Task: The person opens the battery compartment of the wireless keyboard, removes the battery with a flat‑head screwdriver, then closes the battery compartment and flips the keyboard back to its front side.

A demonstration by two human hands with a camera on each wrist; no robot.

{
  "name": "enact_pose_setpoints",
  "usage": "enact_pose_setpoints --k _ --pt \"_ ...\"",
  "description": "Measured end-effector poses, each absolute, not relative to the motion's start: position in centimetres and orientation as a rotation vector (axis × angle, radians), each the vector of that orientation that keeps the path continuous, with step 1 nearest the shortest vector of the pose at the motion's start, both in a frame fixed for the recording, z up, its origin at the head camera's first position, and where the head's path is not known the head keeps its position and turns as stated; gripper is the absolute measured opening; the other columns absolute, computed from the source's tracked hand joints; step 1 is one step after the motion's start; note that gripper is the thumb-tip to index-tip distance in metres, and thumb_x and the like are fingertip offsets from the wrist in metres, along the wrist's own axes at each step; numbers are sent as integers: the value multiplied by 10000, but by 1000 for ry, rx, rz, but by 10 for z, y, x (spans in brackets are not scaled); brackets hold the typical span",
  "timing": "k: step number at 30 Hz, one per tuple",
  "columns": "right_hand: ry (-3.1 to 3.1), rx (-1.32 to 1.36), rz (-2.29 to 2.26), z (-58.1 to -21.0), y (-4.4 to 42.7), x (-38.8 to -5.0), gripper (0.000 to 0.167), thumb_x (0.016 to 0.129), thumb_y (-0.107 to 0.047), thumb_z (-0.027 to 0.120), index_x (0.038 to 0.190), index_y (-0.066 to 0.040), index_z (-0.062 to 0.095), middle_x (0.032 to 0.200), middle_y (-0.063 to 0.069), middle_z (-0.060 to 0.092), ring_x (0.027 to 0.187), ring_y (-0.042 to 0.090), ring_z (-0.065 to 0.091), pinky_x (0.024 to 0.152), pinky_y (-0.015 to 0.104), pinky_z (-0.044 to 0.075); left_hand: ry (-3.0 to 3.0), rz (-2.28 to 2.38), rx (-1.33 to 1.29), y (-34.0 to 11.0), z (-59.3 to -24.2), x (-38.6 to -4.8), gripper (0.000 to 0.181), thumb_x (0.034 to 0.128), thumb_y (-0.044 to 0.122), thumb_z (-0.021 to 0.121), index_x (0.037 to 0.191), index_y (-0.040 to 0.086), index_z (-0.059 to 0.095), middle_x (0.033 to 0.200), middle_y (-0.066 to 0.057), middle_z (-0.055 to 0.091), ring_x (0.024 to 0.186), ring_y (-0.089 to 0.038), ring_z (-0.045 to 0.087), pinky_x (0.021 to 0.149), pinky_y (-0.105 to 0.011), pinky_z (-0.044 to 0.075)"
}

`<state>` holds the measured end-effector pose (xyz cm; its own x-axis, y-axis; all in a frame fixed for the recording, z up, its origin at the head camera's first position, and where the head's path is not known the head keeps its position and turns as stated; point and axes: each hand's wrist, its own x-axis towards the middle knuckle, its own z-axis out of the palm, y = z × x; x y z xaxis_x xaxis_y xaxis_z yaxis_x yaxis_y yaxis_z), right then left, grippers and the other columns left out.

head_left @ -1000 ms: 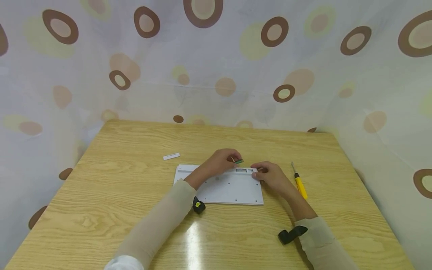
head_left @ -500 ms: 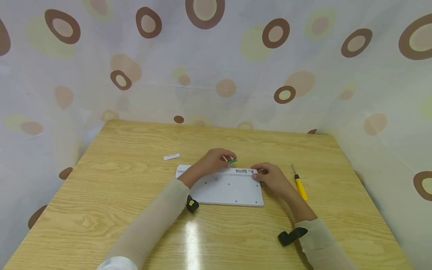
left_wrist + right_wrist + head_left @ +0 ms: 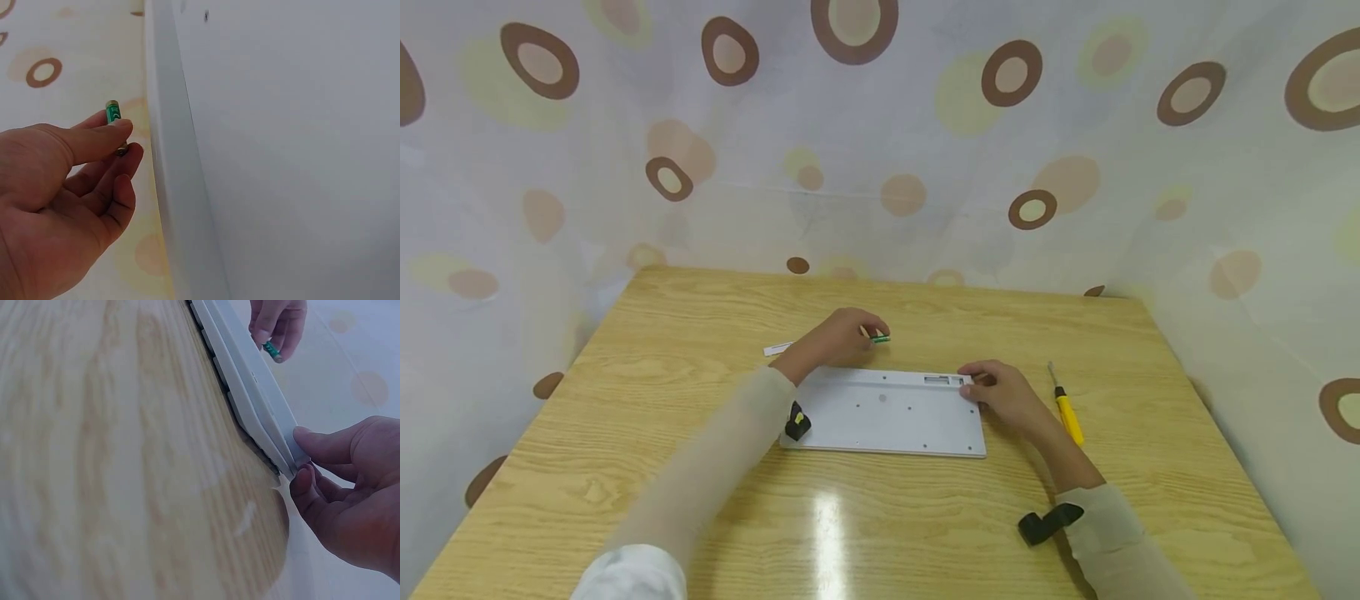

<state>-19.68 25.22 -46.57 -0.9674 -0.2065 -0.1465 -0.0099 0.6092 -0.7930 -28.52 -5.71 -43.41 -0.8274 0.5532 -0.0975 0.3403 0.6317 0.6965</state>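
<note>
A white keyboard (image 3: 887, 425) lies face down on the table, its small screws showing and a battery compartment (image 3: 936, 380) uncovered near the far right corner. Beyond its far edge, my left hand (image 3: 847, 331) pinches a green battery (image 3: 113, 111) between thumb and fingers, raised off the keyboard. The battery's gold-coloured ends stick out on both sides of the thumb in the left wrist view. At the keyboard's far right corner, my right hand (image 3: 1006, 392) grips the edge, thumb on one face and fingertips on the other, as the right wrist view (image 3: 359, 481) shows.
A white battery cover (image 3: 777, 348) lies on the wooden table (image 3: 625, 400), partly behind my left forearm. To the right of my right hand rests a screwdriver (image 3: 1067, 417) with a yellow handle. A patterned curtain (image 3: 880, 167) hangs behind the table.
My left hand has moved left and away from the battery compartment, past the keyboard's far edge, carrying the battery. The right hand stays at the corner, and the keyboard looks unmoved.
</note>
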Motion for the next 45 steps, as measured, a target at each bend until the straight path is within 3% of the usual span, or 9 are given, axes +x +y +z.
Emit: enact_pose_setpoints --k 7,16,37,45 --pt "2616 -182 -1283 -469 254 -198 352 979 -203 673 1313 -94 638 1220 139 634 1018 261 575 866 324 506 2578 861 778 -73 -437 -297 410 960 -75 470 1203 129 729 1224 -63 688 1163 -242 610 1039 -394 473" --pt "2612 -171 -1284 -464 252 -196 356 981 -207 671 1315 -90 637 1247 142 627 1040 259 570 877 333 493 2556 778 677 -75 -440 -307 294 972 24 606 1199 163 731 1214 -67 676 1175 -248 587 1064 -421 450" --pt "2630 -180 -1261 -462 250 -194 354 990 -200 658 1324 -84 630 1235 150 630 1017 255 569 871 334 496 2538 768 739 -81 -446 -314 245 970 65 648 1167 180 735 1223 -46 678 1170 -230 598 1056 -407 459" --pt "2628 -180 -1273 -464 250 -195 348 986 -185 662 1319 -87 634 1232 152 631 1011 261 572 855 335 505 2535 769 709 -89 -441 -309 316 972 142 665 1288 129 665 1270 -71 657 1200 -243 587 1075 -424 441"
